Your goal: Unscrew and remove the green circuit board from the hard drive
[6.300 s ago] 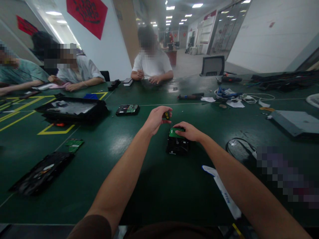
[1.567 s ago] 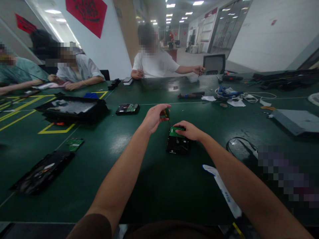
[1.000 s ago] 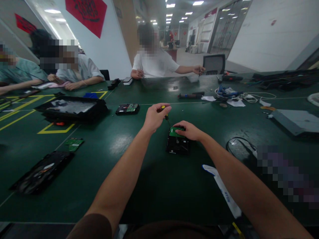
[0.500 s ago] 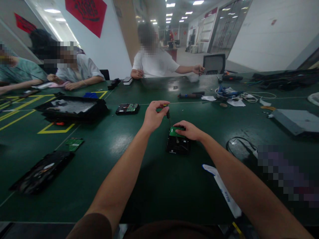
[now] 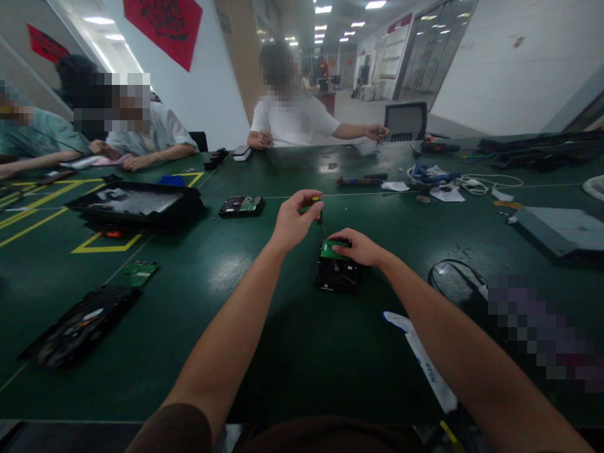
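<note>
A black hard drive (image 5: 336,275) with a green circuit board (image 5: 338,250) at its far end lies on the table in front of me. My left hand (image 5: 297,217) is closed around a small screwdriver (image 5: 320,217) with a yellow-topped dark handle. The screwdriver stands nearly upright, its thin shaft reaching down to the far left corner of the board; the exact tip contact is too small to tell. From the right, my right hand (image 5: 359,247) grips the drive, thumb on the green board and fingers along the far edge, where the fingertips are partly hidden.
Another hard drive (image 5: 241,206) lies left of my hands. A black tray (image 5: 136,204) stands at the left, with a dark opened casing (image 5: 80,324) and a loose green board (image 5: 141,272) nearer me. A grey metal box (image 5: 561,229) is at right. Across the table sits a person (image 5: 295,119).
My left hand has shifted very slightly to the right, and the screwdriver in it has turned or tilted a little. My right hand and the hard drive stay in place.
</note>
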Motion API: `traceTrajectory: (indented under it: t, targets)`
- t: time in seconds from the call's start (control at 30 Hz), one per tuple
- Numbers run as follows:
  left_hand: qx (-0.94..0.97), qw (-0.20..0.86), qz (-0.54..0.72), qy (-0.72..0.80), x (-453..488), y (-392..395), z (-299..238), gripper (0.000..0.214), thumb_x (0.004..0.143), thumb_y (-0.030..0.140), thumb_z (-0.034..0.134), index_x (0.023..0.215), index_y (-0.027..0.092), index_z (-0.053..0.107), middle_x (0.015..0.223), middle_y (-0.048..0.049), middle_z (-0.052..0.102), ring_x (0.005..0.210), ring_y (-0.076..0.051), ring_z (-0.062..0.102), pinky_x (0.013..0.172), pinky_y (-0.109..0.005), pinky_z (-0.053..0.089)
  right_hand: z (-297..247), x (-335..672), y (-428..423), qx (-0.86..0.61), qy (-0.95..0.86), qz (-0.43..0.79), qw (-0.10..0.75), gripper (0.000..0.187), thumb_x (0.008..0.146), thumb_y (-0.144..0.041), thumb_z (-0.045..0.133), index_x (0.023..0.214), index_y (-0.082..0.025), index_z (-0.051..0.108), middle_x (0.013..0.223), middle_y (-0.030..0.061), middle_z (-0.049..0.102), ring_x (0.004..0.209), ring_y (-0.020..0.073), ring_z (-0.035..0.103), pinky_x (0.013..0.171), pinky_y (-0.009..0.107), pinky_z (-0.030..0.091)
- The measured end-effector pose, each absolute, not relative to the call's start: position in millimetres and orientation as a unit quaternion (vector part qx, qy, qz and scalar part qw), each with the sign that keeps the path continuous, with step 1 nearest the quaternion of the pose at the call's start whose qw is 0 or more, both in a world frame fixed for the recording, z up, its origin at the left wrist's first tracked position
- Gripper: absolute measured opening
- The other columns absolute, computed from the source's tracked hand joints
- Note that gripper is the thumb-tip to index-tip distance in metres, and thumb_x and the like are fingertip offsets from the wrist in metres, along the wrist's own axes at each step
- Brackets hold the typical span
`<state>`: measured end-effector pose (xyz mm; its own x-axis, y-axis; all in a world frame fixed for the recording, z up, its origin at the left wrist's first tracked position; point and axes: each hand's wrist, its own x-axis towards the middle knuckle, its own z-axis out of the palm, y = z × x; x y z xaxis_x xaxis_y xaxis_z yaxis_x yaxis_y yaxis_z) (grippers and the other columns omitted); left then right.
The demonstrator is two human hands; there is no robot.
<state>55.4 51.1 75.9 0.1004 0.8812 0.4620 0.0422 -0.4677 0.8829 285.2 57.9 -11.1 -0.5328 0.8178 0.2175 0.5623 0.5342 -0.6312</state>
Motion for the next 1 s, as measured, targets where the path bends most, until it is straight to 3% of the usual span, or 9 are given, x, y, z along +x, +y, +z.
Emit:
traceTrajectory:
  t: [0.17, 0.33, 0.57, 0.77, 1.0]
  targets:
    - [0.666, 0.292, 0.571, 0.380, 53.6, 51.9, 74.2, 0.017, 0.083, 0.023, 0.077, 0.100, 0.022, 0.075, 0.104, -0.0049, 0.069, 0.098, -0.019, 0.063, 0.079, -0.027, 0.056, -9.6, 285.7, 57.9, -0.411, -0.843, 0.250, 0.243, 0.033, 0.094, -0.034, 0.068, 0.127, -0.027, 0.071, 0.121, 0.0084, 0.069, 0.113, 0.0258, 0.063, 0.102, 0.047, 0.049]
    - [0.644, 0.374, 0.564, 0.356, 54.9, 53.2, 75.0, 0.019, 0.090, 0.021, 0.068, 0.108, 0.022, 0.074, 0.102, -0.0038, 0.070, 0.087, -0.016, 0.064, 0.072, -0.027, 0.059, -6.0, 284.4, 55.3, -0.417, -0.838, 0.254, 0.244, 0.032, 0.095, -0.033, 0.069, 0.126, -0.027, 0.072, 0.121, 0.0085, 0.069, 0.114, 0.0265, 0.063, 0.102, 0.047, 0.049]
    - [0.626, 0.390, 0.574, 0.358, 59.0, 49.0, 77.5, 0.018, 0.083, 0.025, 0.079, 0.096, 0.019, 0.067, 0.101, -0.0046, 0.074, 0.078, -0.012, 0.066, 0.071, -0.026, 0.056, -3.9, 282.8, 53.7, -0.418, -0.837, 0.252, 0.246, 0.031, 0.094, -0.031, 0.070, 0.125, -0.027, 0.073, 0.119, 0.0075, 0.070, 0.112, 0.0257, 0.064, 0.101, 0.046, 0.050]
    - [0.634, 0.404, 0.575, 0.325, 57.9, 50.2, 74.8, 0.019, 0.089, 0.022, 0.070, 0.104, 0.021, 0.058, 0.109, -0.0076, 0.074, 0.094, -0.018, 0.070, 0.065, -0.025, 0.057, -6.8, 284.3, 55.1, -0.424, -0.834, 0.256, 0.243, 0.033, 0.094, -0.033, 0.069, 0.127, -0.026, 0.072, 0.122, 0.0083, 0.069, 0.113, 0.0260, 0.064, 0.100, 0.045, 0.050]
    - [0.664, 0.336, 0.560, 0.363, 53.1, 55.2, 73.0, 0.018, 0.090, 0.019, 0.067, 0.106, 0.022, 0.073, 0.108, -0.0051, 0.066, 0.094, -0.016, 0.064, 0.072, -0.025, 0.062, -10.0, 285.6, 57.3, -0.412, -0.842, 0.247, 0.247, 0.033, 0.094, -0.035, 0.068, 0.126, -0.026, 0.072, 0.121, 0.0087, 0.069, 0.114, 0.0267, 0.063, 0.102, 0.047, 0.048]
